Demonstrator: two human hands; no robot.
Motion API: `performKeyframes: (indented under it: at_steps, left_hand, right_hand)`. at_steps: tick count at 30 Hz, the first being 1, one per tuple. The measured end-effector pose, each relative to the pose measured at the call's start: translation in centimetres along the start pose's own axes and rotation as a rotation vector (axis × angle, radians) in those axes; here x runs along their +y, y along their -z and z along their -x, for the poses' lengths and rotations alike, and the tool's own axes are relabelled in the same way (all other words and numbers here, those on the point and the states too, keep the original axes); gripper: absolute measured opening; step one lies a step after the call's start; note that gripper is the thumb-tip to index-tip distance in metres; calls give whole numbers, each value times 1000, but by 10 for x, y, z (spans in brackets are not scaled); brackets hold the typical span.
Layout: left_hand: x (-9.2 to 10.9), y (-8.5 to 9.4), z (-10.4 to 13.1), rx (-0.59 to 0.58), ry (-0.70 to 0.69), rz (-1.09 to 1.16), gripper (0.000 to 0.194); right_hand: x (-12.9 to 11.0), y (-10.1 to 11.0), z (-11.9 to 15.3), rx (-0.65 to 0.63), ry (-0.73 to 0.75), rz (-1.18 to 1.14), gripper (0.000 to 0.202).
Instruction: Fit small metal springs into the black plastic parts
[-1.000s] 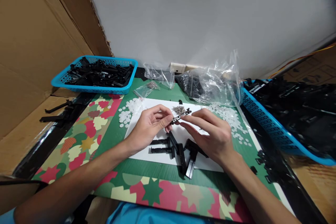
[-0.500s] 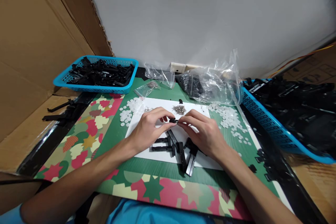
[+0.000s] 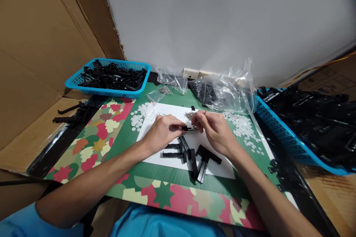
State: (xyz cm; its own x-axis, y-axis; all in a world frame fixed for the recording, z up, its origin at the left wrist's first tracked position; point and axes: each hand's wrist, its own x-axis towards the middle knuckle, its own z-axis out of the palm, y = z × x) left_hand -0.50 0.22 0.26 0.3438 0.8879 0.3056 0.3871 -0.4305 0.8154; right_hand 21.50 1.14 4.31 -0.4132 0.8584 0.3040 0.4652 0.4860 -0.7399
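Between thumb and fingers my left hand [image 3: 164, 131] pinches one end of a small dark part [image 3: 190, 129] above the white sheet [image 3: 164, 163]. At the other end of that part is my right hand [image 3: 213, 129], its fingers pressed together; what they hold is too small to make out. Just behind the right fingertips lies a pile of tiny metal pieces [image 3: 189, 115]. Several black plastic parts [image 3: 192, 163] rest on the sheet in front of the hands. White round discs are scattered to the left [image 3: 137, 120] and right [image 3: 244, 129] of the sheet.
A blue basket [image 3: 111, 93] of black parts stands at the back left, another blue basket [image 3: 294, 140] at the right. Clear plastic bags [image 3: 222, 92] lie along the wall. More black parts [image 3: 69, 114] sit at the left edge, and small ones [image 3: 275, 170] at the right.
My right hand has shifted up and its fingers have curled in, showing more of the dark part. The view has moved slightly, uncovering black parts below my right hand.
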Motion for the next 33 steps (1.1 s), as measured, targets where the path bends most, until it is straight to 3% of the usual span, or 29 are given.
performKeyframes:
  at_steps: [11,33]
  left_hand:
    - [0,1,1,-76,-105,-102,14]
    - [-2,-1,1,-44,-174,-162,13]
  right_hand:
    - [1,-10,-5,-67,51,101,44]
    - [9,-16,-2,-46,-8,70,46]
